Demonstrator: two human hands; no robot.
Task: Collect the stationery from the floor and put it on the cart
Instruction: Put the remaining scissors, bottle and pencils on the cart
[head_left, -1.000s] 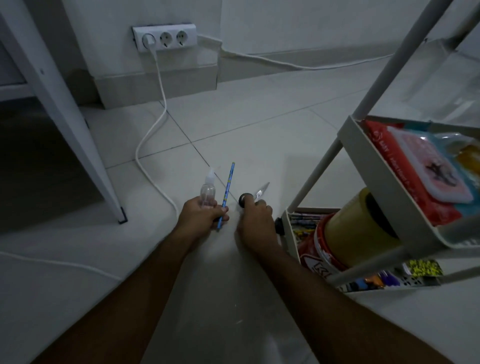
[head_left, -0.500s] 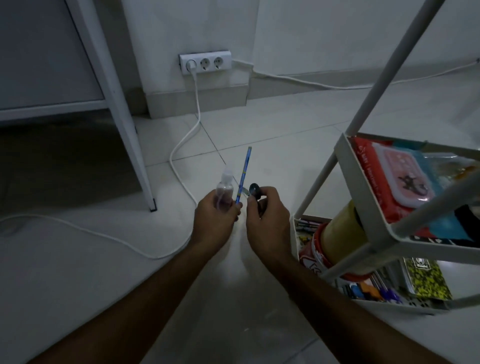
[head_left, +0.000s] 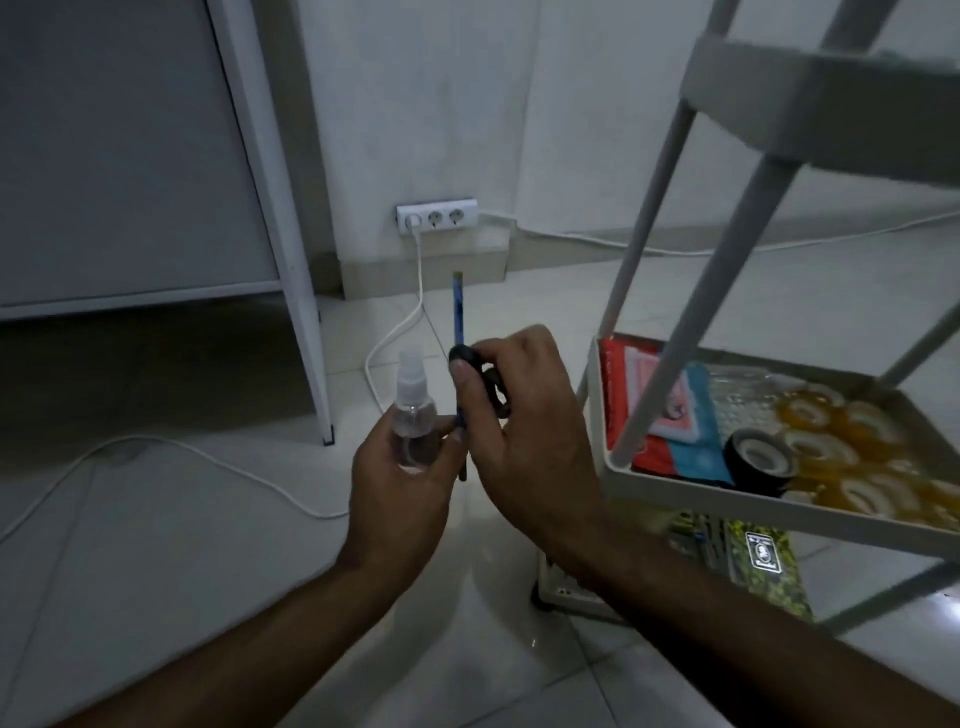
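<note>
Just above the shiny floor (head_left: 156, 545), beside the white cart (head_left: 613, 470), two hands are up in the air with things in them. The left hand (head_left: 402, 488) is wrapped around a small clear spray bottle (head_left: 413, 415) and also pinches a blue pencil (head_left: 458, 322) that sticks straight up next to the bottle. The right hand (head_left: 524, 431) is closed around the black loops of a pair of scissors (head_left: 480, 379); the blades are hidden, so I cannot tell which way they point. The two hands are very close together, almost touching. I think the bottle is light, but its plastic looks smooth and could slip, so it is best held around the fat middle, not by the thin cap on top. The pencil is thin, stiff and light, and it could roll away if it is let go on a flat spot, so holding it near the middle is safest. The scissors are hard and a bit heavier, with sharp ends, so the loops are the good place to hold them. The middle shelf of the cart sits just to the right, with rolls of tape (head_left: 761, 460) and a red and blue packet (head_left: 680, 410) already on it. There looks to be a bit of room near the front edge, and I think the three things will go there next.
</note>
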